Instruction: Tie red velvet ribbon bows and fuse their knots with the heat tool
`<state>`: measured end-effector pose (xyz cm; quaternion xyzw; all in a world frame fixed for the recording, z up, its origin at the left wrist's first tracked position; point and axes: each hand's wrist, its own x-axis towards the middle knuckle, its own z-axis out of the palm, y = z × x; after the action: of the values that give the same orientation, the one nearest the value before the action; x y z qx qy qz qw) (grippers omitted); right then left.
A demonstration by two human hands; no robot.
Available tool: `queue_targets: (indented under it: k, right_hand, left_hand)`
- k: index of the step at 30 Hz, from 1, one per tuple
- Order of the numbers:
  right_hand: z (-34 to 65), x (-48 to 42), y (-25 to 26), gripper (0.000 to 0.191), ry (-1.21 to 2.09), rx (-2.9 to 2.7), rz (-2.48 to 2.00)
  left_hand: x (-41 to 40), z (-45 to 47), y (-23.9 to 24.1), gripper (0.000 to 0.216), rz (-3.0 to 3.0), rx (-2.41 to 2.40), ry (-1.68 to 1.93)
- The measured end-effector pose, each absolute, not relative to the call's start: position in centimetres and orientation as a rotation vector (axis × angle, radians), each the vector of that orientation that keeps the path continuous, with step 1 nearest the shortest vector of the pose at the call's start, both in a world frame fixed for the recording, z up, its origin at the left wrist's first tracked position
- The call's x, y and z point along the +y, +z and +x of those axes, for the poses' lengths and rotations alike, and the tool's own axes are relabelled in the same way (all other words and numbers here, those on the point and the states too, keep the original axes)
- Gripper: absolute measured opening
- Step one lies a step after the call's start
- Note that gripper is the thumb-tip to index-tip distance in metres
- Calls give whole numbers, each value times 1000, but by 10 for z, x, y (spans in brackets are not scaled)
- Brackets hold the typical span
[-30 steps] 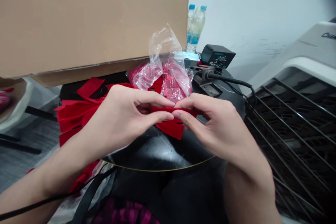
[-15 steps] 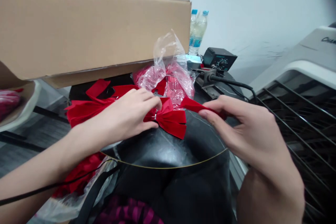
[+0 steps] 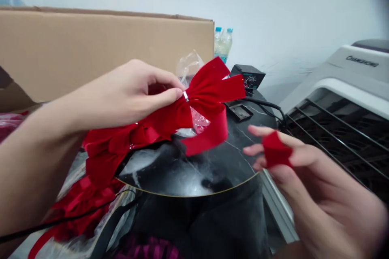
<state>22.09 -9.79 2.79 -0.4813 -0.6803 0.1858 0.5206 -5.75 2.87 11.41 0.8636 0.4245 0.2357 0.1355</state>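
Well left of the left hand's fingers and behind them, a brown cardboard box (image 3: 91, 52); below those fingers, loose red ribbon (image 3: 82, 210) heaped on crumpled plastic. Next, the left hand (image 3: 130, 93), curled, with thumb and forefinger clamped on the silver-banded knot (image 3: 185, 96) of a red velvet bow (image 3: 209, 87) and the other fingers bent just behind. Bow held up just beyond those fingertips, above a round black tabletop (image 3: 182, 170) with a gold rim; its ribbon tail (image 3: 209, 133) hanging free, and more velvet loops (image 3: 112, 145) trailing beneath the wrist. Behind the bow, a clear plastic bag (image 3: 188, 66), water bottles (image 3: 223, 42) and a soldering station (image 3: 247, 77). Well right of the bow, the right hand (image 3: 306, 174), its fingers gripping a small red velvet piece (image 3: 276, 149). Beyond those fingers, a white air cooler (image 3: 340, 129) with a black grille.
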Motion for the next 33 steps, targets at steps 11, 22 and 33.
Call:
queue_targets:
  k: [11, 22, 33]
  right_hand:
    - [193, -71, 22, 17, 963, -1384, -1186]
    - [235, -49, 30, 15, 893, -1824, -1285]
    - [266, -20, 42, 16, 745, -2380, -1053]
  left_hand:
    - [23, -33, 84, 30, 2135, 1002, 485]
    - [30, -24, 52, 13, 1875, 796, 248]
    - [20, -18, 28, 36, 1016, 819, 324]
